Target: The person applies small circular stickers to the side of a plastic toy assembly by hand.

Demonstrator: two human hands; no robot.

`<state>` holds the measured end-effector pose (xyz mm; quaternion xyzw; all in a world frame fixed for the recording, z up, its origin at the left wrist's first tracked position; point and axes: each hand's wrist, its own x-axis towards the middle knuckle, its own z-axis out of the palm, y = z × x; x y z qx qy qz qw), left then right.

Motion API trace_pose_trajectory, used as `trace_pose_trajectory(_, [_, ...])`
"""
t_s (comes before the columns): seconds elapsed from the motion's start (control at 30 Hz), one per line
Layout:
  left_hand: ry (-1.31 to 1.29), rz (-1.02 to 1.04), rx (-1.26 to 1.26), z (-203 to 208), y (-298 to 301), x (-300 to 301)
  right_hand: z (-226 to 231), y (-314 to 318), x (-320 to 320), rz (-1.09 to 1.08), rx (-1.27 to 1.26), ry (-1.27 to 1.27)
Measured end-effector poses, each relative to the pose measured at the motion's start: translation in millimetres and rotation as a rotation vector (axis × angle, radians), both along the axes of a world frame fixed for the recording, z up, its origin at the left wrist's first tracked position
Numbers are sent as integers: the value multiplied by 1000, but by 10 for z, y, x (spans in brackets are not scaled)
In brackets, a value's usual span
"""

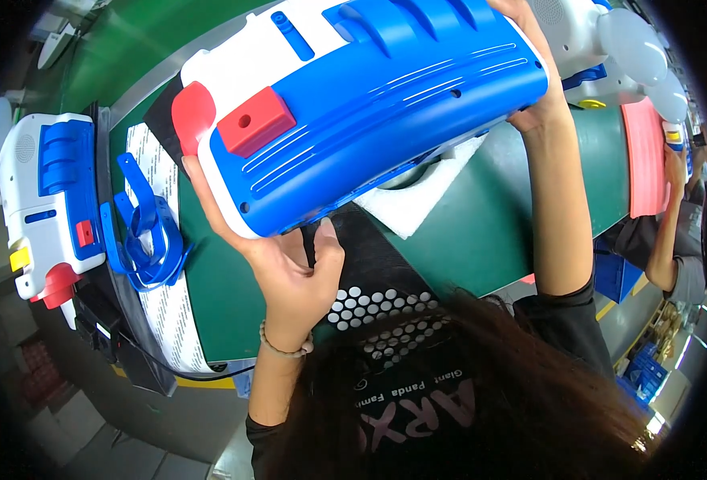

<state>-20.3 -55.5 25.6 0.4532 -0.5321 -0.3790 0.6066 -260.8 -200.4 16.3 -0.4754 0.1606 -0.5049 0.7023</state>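
Both my hands hold up a large blue and white plastic toy housing (385,120), tilted over the work table. A red block (256,122) with a hole sits on its blue side, and a rounded red piece (194,117) sticks out at its left end. My left hand (293,268) grips the lower left end, its thumb by the bottom edge and its fingers partly behind the housing. My right hand (541,88) clasps the right end, most of its fingers hidden. Beneath the housing, a white foam sheet (417,204) lies on the green table (481,240).
At the left stands a similar blue and white toy (53,200), beside blue looped plastic parts (145,228) on a printed white strip (181,328). Another white housing (569,40) is at the upper right. A pink stack (645,156) lies near a co-worker's arm (667,220) at the right.
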Motion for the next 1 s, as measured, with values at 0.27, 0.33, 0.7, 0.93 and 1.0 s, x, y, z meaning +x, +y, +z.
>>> trace_pose_trajectory(0.27, [51, 65, 69, 28, 42, -70, -59, 2, -2, 53, -46, -66])
trace_pose_trajectory(0.33, [81, 86, 46, 20, 14, -107, -85, -31, 7, 71, -53, -88])
trace_pose_trajectory(0.7, [62, 143, 50, 18, 54, -145, -175, -83, 4, 128, -117, -188])
trace_pose_trajectory(0.93, [87, 120, 112, -22, 90, -75, -225, -114, 17, 168, -162, -252])
trace_pose_trajectory(1.0, [98, 90, 100, -61, 102, -45, -233, -143, 9, 179, -176, -270])
